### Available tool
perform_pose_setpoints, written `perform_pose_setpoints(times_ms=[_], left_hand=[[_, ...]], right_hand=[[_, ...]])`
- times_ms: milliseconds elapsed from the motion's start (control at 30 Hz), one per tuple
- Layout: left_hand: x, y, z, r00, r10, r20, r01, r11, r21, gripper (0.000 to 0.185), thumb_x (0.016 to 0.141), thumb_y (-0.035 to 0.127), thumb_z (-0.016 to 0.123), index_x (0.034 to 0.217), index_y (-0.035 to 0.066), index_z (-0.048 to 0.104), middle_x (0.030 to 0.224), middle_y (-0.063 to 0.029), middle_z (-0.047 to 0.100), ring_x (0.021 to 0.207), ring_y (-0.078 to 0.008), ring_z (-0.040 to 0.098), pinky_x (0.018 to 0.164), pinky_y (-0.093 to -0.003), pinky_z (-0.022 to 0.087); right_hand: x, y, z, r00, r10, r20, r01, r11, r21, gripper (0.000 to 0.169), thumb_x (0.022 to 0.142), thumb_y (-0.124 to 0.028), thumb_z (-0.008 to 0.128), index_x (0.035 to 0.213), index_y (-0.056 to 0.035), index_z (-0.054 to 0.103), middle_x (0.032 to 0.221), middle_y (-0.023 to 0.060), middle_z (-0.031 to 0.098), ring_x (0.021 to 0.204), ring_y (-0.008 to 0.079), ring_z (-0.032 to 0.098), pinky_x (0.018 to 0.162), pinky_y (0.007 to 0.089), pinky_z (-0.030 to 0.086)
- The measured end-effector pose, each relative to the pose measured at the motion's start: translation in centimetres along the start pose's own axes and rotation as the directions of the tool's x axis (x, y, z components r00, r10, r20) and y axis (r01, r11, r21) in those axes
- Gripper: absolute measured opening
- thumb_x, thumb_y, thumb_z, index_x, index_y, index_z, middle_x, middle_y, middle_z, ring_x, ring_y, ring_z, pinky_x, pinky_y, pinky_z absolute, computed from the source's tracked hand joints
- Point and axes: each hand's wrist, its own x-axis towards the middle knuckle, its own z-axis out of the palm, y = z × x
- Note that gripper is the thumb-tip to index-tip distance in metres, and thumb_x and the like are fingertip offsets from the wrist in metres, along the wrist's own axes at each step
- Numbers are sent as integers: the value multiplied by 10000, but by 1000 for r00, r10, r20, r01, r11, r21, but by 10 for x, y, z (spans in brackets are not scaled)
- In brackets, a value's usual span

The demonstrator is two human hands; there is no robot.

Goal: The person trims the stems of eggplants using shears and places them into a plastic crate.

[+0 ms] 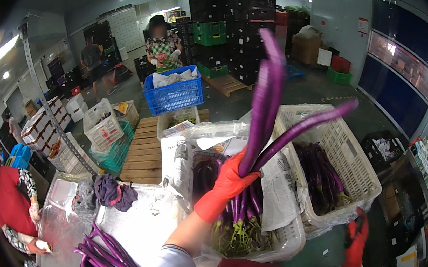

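Observation:
My left hand (232,180), in a red rubber glove, grips several long purple eggplants (266,103) near one end. They stick up and fan out, blurred at the tips. Below that hand is a white plastic crate (292,241) lined with newspaper (276,194) and clear film. More eggplants (239,210) lie in it, their green stems towards me. My right hand (355,240), also red-gloved, is at the right with its fingers apart, holding nothing that I can see. Beyond it stands a second white crate (361,180) with eggplants (319,176) inside.
On the pale table (142,223) at left lie loose eggplants (107,255) and a dark cloth (112,193). A co-worker in red (13,198) stands at its far side. Another person (164,46) is behind a blue crate (175,92). Stacked black crates (248,31) rise behind.

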Motion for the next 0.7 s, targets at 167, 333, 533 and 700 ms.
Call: perform_pose_setpoints(times_ms=[167, 333, 533, 700], left_hand=[[11, 26, -1, 917, 394, -66, -206, 608, 767, 848, 650, 85, 721, 1450, 158, 448, 1242, -162, 578, 1101, -373, 569, 999, -490, 425], [-2, 47, -15, 893, 439, 99, -296, 407, 864, 835, 611, -5, 615, 1419, 168, 492, 1298, -157, 557, 1202, -358, 528, 1048, -531, 373], [-15, 37, -11, 891, 432, 138, -332, 415, 847, 778, 652, -11, 578, 1400, 198, 516, 1326, -151, 551, 1209, -371, 527, 1053, -543, 367], [-21, 29, -10, 918, 385, 92, -292, 502, 814, 769, 648, 9, 600, 1389, 204, 530, 1321, -155, 558, 1212, -368, 532, 1063, -541, 365]], right_hand=[[26, 6, 133, 917, 63, 394, -27, 995, -94, 407, 901, -155, 612, 1303, -107, 560, 903, 18, 593, 752, 123, 573, 689, 286, 472], [27, -14, 225, 682, -499, 535, 693, 674, -255, 327, 979, -269, 544, 1259, -101, 573, 1124, 60, 650, 1025, 212, 633, 900, 405, 522], [52, -33, 249, 578, -34, 815, -782, 262, 566, 473, 1013, -254, 516, 1450, -125, 388, 1274, 129, 584, 1126, 248, 601, 979, 404, 511], [67, -65, 260, 440, -94, 893, -778, 457, 431, 564, 1013, -232, 509, 1509, -97, 274, 1241, 202, 596, 1140, 295, 613, 982, 441, 523]])
